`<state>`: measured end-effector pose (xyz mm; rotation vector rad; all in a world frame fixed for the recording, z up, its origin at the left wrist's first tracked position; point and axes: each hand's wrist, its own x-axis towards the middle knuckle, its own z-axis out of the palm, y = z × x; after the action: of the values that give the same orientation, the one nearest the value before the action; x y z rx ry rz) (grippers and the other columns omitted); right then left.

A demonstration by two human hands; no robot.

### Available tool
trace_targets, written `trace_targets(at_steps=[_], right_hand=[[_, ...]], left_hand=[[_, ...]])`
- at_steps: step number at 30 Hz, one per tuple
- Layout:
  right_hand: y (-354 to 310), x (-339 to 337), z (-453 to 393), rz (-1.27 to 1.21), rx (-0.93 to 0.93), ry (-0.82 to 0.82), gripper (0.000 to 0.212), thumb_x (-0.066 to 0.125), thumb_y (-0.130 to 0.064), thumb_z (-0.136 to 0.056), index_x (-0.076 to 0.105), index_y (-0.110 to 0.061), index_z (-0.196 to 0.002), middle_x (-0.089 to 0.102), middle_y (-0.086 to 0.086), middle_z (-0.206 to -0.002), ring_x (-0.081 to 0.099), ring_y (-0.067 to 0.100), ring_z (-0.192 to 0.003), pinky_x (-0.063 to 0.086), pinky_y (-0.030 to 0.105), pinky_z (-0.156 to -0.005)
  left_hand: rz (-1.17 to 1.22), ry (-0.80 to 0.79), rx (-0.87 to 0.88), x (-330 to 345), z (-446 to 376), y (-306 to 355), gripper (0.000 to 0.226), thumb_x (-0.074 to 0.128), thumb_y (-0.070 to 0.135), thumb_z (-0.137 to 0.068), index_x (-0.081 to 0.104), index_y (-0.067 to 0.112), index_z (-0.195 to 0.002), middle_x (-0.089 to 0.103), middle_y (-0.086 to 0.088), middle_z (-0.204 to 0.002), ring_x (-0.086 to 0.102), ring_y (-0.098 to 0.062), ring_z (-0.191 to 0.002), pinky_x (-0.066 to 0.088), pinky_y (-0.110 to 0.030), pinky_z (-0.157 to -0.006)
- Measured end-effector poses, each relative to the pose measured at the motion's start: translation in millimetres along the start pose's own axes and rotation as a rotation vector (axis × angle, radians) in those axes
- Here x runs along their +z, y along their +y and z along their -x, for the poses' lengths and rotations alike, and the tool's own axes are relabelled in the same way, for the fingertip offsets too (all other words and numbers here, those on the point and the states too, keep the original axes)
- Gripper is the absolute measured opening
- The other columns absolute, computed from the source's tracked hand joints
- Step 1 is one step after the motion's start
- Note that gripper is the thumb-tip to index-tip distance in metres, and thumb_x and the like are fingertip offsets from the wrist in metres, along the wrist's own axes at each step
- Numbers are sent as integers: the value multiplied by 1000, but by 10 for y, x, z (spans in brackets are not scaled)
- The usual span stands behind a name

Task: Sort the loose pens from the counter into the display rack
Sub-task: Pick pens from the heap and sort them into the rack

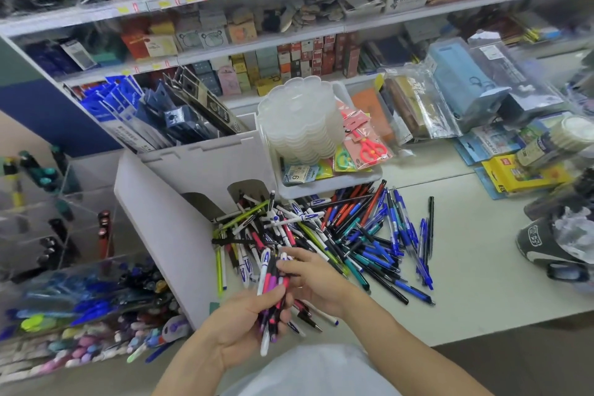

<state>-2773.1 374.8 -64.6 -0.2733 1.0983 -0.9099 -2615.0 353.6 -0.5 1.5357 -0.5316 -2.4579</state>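
A big heap of loose pens (350, 231), blue, black, red, white and green, lies on the grey counter (475, 270). My left hand (244, 321) grips a bundle of pens (273, 286) with pink, purple and white barrels, held upright over the counter's front edge. My right hand (311, 276) touches the upper part of that bundle with curled fingers and thumb. The clear display rack (74, 283) stands at the left, its compartments holding several blue, dark and pastel pens.
A white cardboard stand (167, 222) separates the rack from the pile. Behind the pile sits a white tray (321, 190) with clear plastic lids (299, 125) and scissors packs. Shelves of stationery rise behind. Dark caps (546, 238) and coloured packets lie at the right.
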Motion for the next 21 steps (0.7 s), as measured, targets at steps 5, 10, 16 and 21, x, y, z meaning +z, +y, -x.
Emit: trace_targets(at_steps=[5,10,16,21], right_hand=[[10,-17,5,-44,-68,49,39,72,-11,-93,58,-7,-130,65,13,-95,66,18,-67,55,28,-56],[-77,-16,47,-273,-166,40,56,56,15,-89,50,-13,-136,60,27,-123,70,43,-98,62,45,-75],[-202,-24,102,-156,-299,137,42,69,-9,-95,56,-19,-134,64,28,-92,68,24,-62,58,32,-54],[-239,-97,113,-34,-390,220,16,60,-13,-102,58,-7,-117,58,15,-78,61,22,-58,58,35,-55]], left_hand=[[-77,15,-21,178,-54,-72,13,63,-5,-90,61,-7,-102,59,-19,-74,54,-24,-52,50,-30,-45],[-240,-4,6,302,-136,-81,12,65,3,-92,55,1,-96,53,-12,-67,53,-24,-51,46,-30,-46],[-291,-111,-58,453,-244,-23,9,64,4,-93,61,-3,-87,59,-17,-72,63,-30,-58,56,-38,-53],[-339,-115,-56,460,-358,-4,11,67,1,-90,61,1,-81,58,-14,-71,57,-24,-54,50,-32,-52]])
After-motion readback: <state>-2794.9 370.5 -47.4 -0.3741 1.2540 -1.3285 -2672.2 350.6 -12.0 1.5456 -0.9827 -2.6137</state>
